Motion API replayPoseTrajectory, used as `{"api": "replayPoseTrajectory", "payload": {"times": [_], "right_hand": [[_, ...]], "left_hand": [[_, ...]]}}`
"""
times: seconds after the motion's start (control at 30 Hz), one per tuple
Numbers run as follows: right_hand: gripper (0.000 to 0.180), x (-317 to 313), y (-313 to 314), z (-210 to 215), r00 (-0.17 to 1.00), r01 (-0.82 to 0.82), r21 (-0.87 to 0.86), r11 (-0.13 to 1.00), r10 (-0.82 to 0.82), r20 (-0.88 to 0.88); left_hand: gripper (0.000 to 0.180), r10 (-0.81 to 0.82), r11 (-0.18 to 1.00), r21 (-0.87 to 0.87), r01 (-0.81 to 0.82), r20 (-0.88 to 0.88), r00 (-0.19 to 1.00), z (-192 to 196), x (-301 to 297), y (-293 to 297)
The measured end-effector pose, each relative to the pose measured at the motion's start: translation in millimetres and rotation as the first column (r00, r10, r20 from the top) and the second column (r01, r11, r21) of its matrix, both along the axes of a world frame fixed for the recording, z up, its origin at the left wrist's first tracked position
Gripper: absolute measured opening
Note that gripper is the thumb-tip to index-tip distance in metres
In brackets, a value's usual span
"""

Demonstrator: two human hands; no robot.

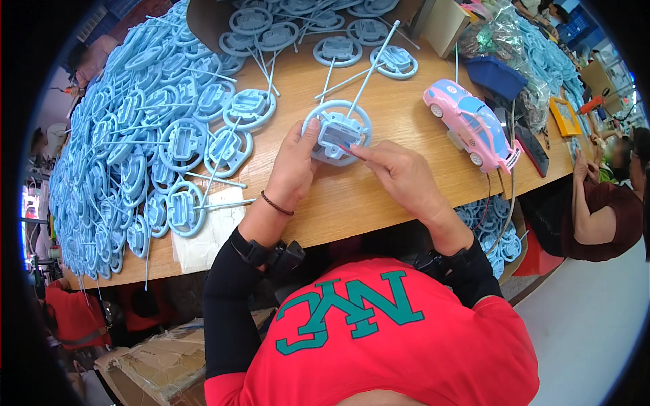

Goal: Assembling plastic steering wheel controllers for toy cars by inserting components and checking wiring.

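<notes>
Head view, only one. Left hand (pixel 292 166) grips the left rim of a light-blue toy steering-wheel part (pixel 336 132), thumb up on the rim at about 10 o'clock, fingers curled under and closed on it. Right hand (pixel 399 172) sits at 4 o'clock of the wheel, index fingertip (pixel 352 147) pressing at the grey centre block; whether it pinches something small there I cannot tell, too tiny. Other fingers loosely folded. The wheel is held just above the wooden table (pixel 406 108), at picture centre, a thin blue stick (pixel 376 57) running off it toward 1 o'clock.

Big heap of same blue wheels (pixel 135 135) fills 9 to 11 o'clock, more loose ones at 12 (pixel 338 49). Pink-and-blue toy car (pixel 470 123) at 2 o'clock, well apart from the hands. Dark blue bin (pixel 497 74) behind it. White sheet (pixel 210 233) at the table edge, 8 o'clock. Another person's arm (pixel 596 210) at 3 o'clock, not involved.

Step, judged: fitting or seating something in the wheel's centre housing, mid-way. Next move likely needs the left grip steady while the right fingertip pushes straight in; a slip could skew the piece.
</notes>
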State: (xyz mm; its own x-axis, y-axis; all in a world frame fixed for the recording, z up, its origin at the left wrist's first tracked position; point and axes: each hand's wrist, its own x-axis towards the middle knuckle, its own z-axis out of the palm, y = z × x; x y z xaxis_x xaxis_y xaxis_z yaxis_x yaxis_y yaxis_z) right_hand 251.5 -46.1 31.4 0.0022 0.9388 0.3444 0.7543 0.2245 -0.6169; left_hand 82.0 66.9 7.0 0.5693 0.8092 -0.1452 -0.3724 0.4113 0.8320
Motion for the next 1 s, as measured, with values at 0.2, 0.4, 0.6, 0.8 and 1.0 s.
{"api": "replayPoseTrajectory", "payload": {"times": [0.2, 0.4, 0.6, 0.8, 1.0], "right_hand": [[0.026, 0.8, 1.8, 0.4, 1.000, -0.012, -0.002, 1.000, 0.012, 0.028], [0.025, -1.7, 5.8, 0.3, 0.999, -0.031, 0.046, 0.998, 0.033, -0.039], [0.025, -3.9, 7.9, 0.4, 0.996, -0.039, 0.054, 0.998, 0.043, -0.072], [0.025, -6.4, 7.3, 3.5, 0.993, -0.046, 0.050, 0.998, 0.051, -0.110], [0.025, -4.2, 8.0, 6.7, 0.987, -0.035, 0.052, 0.998, 0.042, -0.152]], "left_hand": [[0.041, -0.011, 1.000, -0.016, 0.011, 0.016, 1.000, -0.9, 0.5, -1.1], [0.035, -0.060, 0.998, -0.036, 0.060, 0.010, 0.998, -6.7, 2.4, 0.4], [0.035, -0.039, 0.998, -0.043, 0.040, 0.029, 0.999, -4.2, 2.2, -2.1], [0.037, -0.019, 0.999, -0.034, 0.021, 0.040, 0.999, -0.7, 0.2, -0.7], [0.037, -0.009, 1.000, 0.011, 0.009, 0.048, 0.999, -5.0, 0.3, -0.9]]}}
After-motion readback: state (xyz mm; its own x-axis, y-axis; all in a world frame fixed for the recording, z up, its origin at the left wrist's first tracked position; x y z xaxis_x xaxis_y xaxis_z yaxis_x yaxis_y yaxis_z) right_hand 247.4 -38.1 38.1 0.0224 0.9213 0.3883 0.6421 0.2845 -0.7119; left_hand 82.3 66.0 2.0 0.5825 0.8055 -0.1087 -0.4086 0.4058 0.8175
